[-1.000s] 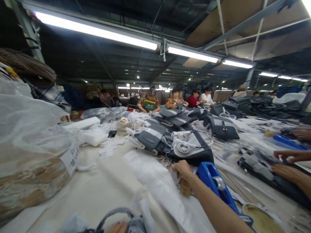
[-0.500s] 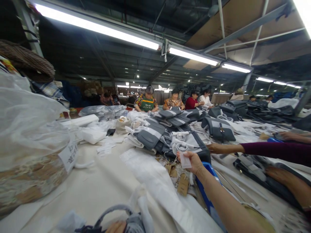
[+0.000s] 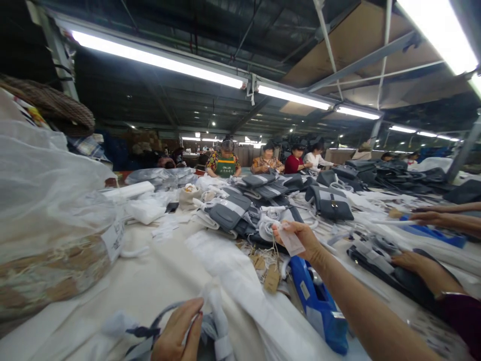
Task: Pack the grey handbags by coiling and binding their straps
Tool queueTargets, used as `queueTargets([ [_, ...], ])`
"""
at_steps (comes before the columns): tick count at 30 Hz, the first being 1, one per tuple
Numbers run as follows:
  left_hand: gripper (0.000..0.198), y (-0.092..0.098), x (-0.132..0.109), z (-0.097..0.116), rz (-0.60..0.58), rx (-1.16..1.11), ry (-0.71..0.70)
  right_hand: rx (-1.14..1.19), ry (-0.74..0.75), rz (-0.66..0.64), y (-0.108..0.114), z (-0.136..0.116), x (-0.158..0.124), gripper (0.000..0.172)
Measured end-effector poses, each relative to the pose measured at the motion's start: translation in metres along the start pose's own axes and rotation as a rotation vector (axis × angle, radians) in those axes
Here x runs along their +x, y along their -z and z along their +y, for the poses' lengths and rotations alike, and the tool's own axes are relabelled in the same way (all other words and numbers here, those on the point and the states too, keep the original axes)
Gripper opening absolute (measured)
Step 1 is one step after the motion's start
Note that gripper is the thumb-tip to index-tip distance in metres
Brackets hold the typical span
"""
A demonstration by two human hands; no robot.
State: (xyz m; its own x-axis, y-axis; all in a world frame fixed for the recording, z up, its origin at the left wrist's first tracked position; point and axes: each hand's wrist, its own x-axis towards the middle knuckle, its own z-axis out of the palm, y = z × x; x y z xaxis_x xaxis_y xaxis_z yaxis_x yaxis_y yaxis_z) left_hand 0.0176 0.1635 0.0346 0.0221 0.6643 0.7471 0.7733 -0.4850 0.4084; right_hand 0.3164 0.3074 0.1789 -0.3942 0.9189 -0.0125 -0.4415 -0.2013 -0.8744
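Observation:
My right hand point(image 3: 300, 239) pinches a small white translucent tag point(image 3: 292, 242). Thin pale strings hang below its fingers, towards brown paper hang tags point(image 3: 272, 279) lying in a loose heap. At the bottom, my left hand point(image 3: 179, 328) lies over a grey-blue bag point(image 3: 207, 346) with a looped handle, fingers stretched out and slightly apart. White wrapping point(image 3: 221, 321) covers part of that bag, and the frame's lower edge cuts it off. Just beyond my right hand, folded grey-blue bags point(image 3: 230, 210) with white wrapped straps are stacked.
A blue tape dispenser point(image 3: 315, 306) stands beneath my right forearm. At left bulges a clear plastic sack point(image 3: 56, 250) of brown tags. Co-workers' hands point(image 3: 417, 264) handle bags at right; several people sit across the table point(image 3: 158, 271). A dark phone-like object point(image 3: 172, 207) lies farther back.
My left hand has risen further into view over the bag. My right hand, still pinching the tag, has shifted slightly up. The co-worker's purple-sleeved arm has drawn back to the right, uncovering the blue dispenser.

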Motion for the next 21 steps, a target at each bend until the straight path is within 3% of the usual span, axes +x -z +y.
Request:
queueTargets([
  [3, 0.026, -0.007, 0.028, 0.051, -0.006, -0.225, 0.273, 0.003, -0.029, -0.069, -0.018, -0.001, -0.02, 0.016],
  [8, 0.053, -0.011, 0.054, 0.113, -0.29, -0.492, 0.501, 0.0, -0.101, -0.175, -0.048, 0.015, -0.048, 0.018],
  [11, 0.059, -0.009, 0.051, 0.127, -0.325, -0.513, 0.574, 0.011, -0.135, -0.242, -0.065, 0.028, -0.062, 0.018],
  [15, 0.051, 0.001, 0.042, 0.131, -0.306, -0.551, 0.562, 0.02, -0.148, -0.336, -0.081, 0.039, -0.075, 0.015],
  [21, 0.017, 0.021, 0.041, 0.136, -0.289, -0.51, 0.423, 0.048, -0.117, -0.453, -0.091, 0.043, -0.089, 0.01],
])
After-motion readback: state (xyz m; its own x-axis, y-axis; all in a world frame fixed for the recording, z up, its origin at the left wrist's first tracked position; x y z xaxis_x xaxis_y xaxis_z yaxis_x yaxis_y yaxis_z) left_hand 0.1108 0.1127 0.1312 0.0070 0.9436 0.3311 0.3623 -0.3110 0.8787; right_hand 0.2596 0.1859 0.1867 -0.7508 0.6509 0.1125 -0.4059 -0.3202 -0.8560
